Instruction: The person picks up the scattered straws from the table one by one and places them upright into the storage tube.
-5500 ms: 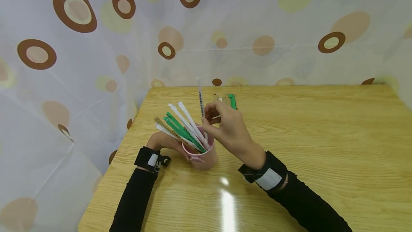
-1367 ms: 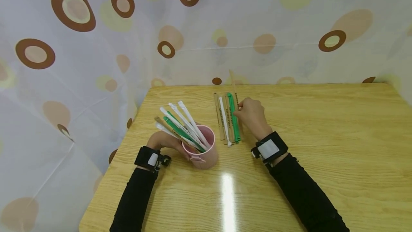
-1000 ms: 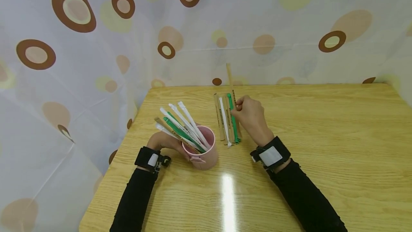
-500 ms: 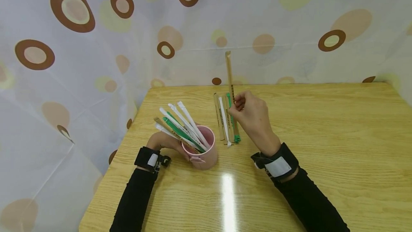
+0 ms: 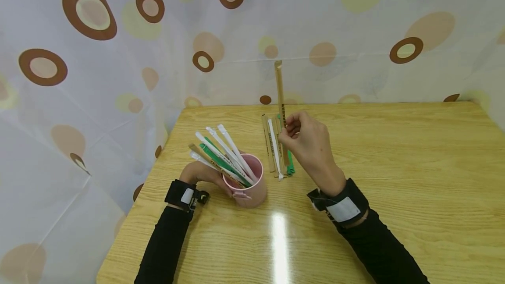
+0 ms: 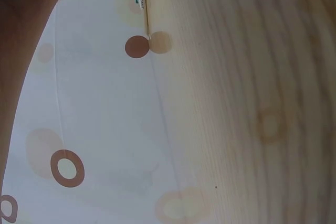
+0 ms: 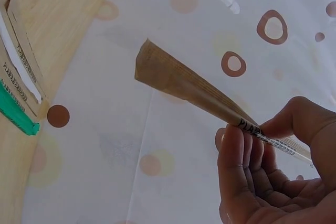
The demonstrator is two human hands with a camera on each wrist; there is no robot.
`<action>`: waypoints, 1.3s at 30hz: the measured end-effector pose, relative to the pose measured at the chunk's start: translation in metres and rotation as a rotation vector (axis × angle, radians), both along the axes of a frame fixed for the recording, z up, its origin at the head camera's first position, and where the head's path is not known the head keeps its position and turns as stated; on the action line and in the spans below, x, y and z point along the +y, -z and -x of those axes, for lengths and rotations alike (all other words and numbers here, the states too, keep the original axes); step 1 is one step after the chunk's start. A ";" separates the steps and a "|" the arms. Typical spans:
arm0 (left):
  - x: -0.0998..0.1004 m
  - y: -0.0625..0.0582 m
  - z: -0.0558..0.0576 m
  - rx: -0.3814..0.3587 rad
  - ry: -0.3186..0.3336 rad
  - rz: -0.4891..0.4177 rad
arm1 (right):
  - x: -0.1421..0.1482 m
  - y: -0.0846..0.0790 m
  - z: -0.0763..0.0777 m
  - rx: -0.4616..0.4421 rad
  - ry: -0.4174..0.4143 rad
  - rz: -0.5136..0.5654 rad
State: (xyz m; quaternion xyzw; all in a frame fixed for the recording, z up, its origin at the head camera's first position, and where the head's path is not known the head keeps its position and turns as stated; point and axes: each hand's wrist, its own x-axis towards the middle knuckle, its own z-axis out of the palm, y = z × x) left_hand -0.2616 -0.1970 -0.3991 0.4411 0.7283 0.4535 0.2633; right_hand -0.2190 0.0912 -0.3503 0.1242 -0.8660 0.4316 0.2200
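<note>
"Since the brown straw [image 5: 280, 93] looks light, fairly stiff yet easily creased, where's best to hold it?"
"Mid-length, where the right hand [image 5: 309, 143] pinches it between fingers [image 7: 235, 163], over the row of straws [image 5: 275, 149]."
"Pointing?"
"Long axis roughly upright, flattened end up; the left hand [image 5: 203, 174] grips the cup [image 5: 252, 195]."

"What covers the held straw?"
"Its straw wrapper [image 7: 178, 85] is matt brown paper; the smooth pink cup [image 5: 253, 197] looks plastic."
"And the tabletop [image 5: 375, 165]?"
"Glossy wood grain, catching light; the sleeves [image 5: 380, 242], matt black cloth."
</note>
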 end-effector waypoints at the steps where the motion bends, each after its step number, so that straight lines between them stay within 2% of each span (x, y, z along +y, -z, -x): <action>1: 0.000 0.000 0.000 0.003 -0.001 -0.002 | 0.000 0.000 0.000 0.001 0.000 -0.001; 9: 0.000 0.000 -0.001 0.018 -0.013 0.016 | -0.004 -0.005 -0.006 0.019 -0.021 0.013; 12: 0.001 0.002 -0.002 -0.010 -0.019 0.018 | -0.007 -0.007 -0.011 0.006 -0.053 0.043; 16: 0.000 0.003 -0.002 -0.027 -0.014 0.008 | -0.013 -0.011 -0.021 0.005 -0.120 0.095; 18: 0.000 0.003 -0.001 -0.010 -0.006 -0.001 | -0.018 -0.014 -0.026 0.016 -0.169 0.124; 23: 0.003 0.003 0.001 -0.010 0.050 -0.004 | -0.035 -0.014 -0.029 0.041 -0.294 0.141; 25: 0.003 0.003 0.001 -0.009 0.043 0.006 | -0.041 -0.010 -0.027 0.026 -0.323 0.122; 28: 0.003 0.003 0.000 0.008 -0.015 0.026 | -0.050 -0.002 -0.022 -0.020 -0.337 0.068; 31: 0.002 0.003 -0.002 0.034 -0.054 0.045 | -0.058 0.006 -0.017 -0.056 -0.334 -0.035; 35: 0.002 0.003 -0.001 0.061 -0.048 0.054 | -0.068 0.015 -0.011 -0.087 -0.351 -0.197; 39: 0.002 0.003 0.000 0.032 -0.035 0.046 | -0.077 0.021 -0.008 -0.094 -0.382 -0.298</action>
